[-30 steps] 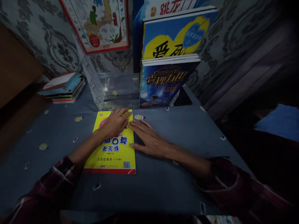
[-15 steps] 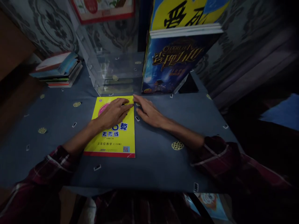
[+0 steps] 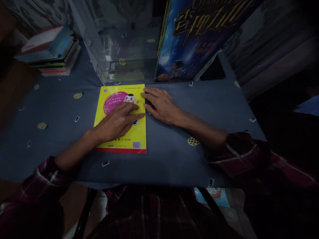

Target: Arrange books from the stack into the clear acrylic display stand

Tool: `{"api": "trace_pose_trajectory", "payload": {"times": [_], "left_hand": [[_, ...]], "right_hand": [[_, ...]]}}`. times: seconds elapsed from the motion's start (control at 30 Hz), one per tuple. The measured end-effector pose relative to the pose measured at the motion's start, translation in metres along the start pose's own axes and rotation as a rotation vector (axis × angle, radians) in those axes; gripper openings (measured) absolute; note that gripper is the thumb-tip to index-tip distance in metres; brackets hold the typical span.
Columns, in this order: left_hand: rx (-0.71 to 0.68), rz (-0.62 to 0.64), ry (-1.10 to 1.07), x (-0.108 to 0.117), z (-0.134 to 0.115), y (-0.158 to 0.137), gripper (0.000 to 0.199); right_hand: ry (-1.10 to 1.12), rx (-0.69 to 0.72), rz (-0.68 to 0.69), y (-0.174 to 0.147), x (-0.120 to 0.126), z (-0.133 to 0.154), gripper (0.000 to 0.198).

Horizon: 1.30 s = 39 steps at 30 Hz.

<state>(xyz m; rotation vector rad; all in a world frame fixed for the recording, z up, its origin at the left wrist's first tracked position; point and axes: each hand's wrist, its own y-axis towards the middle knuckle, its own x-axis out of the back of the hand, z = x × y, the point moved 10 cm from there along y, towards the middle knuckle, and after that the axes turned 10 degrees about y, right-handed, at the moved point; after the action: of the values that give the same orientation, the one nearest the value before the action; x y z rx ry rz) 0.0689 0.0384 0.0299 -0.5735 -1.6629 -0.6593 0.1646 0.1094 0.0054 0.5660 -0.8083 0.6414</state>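
Note:
A yellow workbook (image 3: pixel 124 134) with a pink oval, a cartoon face and a red bottom strip lies closed on the blue-grey tablecloth (image 3: pixel 169 166). My left hand (image 3: pixel 118 121) rests flat across the middle of its cover, fingers apart and pointing to the right edge. Beside that edge is my right hand (image 3: pixel 163 106), its fingers stretched out and their tips touching the book's upper right side. The thumb of my right hand is spread from the other fingers. Part of the cover's print is hidden under my left hand.
Behind the workbook stands a clear plastic book rack (image 3: pixel 99 74). A dark blue storybook (image 3: pixel 184 49) stands upright at its right, with a black flat object (image 3: pixel 214 69) beside it. Several stacked books (image 3: pixel 50 49) lie at the back left.
The view has tilted down and closer. My left hand has slid down the cover, uncovering the pink oval and cartoon face. My right hand stays at the right edge.

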Motion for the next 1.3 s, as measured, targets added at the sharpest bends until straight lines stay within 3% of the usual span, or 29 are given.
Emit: {"api": "trace_pose_trajectory", "payload": {"times": [0.43, 0.8, 0.93, 1.13, 1.3], "left_hand": [[-0.187, -0.036, -0.121, 0.014, -0.056, -0.048, 0.046], [-0.174, 0.054, -0.059, 0.002, -0.070, -0.060, 0.066], [-0.182, 0.016, -0.082, 0.005, -0.071, -0.060, 0.062], [-0.147, -0.039, -0.060, 0.006, -0.069, -0.060, 0.053], [-0.140, -0.044, -0.007, 0.006, -0.075, -0.063, 0.045]], "right_hand": [[-0.100, 0.007, 0.008, 0.000, -0.001, 0.000, 0.063], [-0.099, -0.003, 0.014, -0.002, -0.003, -0.002, 0.066], [-0.091, 0.057, 0.011, -0.021, -0.005, 0.018, 0.068], [-0.077, 0.200, 0.120, -0.072, -0.022, 0.067, 0.079], [-0.086, 0.223, 0.077, -0.086, -0.022, 0.078, 0.073]]}}
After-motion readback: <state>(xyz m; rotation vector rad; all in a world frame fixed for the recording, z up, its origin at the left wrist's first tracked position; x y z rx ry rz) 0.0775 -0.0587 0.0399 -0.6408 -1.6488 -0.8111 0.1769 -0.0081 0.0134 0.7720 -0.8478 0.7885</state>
